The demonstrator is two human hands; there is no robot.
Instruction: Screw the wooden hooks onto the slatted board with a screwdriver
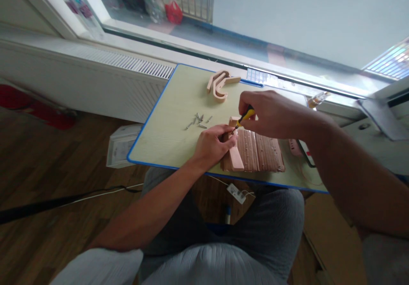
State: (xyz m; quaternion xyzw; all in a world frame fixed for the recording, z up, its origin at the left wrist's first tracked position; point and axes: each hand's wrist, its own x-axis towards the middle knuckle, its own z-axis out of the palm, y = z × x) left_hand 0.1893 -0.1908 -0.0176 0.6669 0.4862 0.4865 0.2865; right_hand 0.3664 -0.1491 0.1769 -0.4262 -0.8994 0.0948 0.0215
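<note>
My right hand (260,110) is closed round the handle of a yellow and black screwdriver (246,116), its shaft slanting down to the left. The screwdriver's tip meets a pale wooden piece (236,158) beside my left fingertips. My left hand (215,144) pinches that wooden piece between thumb and fingers; whether a screw is also between them is too small to tell. Beneath the wood lies a brown corrugated cardboard pad (260,151). Several loose screws (200,119) are scattered left of the hands. Farther back on the table are curved wooden hooks (220,84).
The small table (159,136) has a blue rim and stands against a radiator (128,84) and window. A blue pen-like stick (252,82) lies at its back edge. At right are a phone (307,153) and a pink object (295,147). A power strip (236,193) sits below.
</note>
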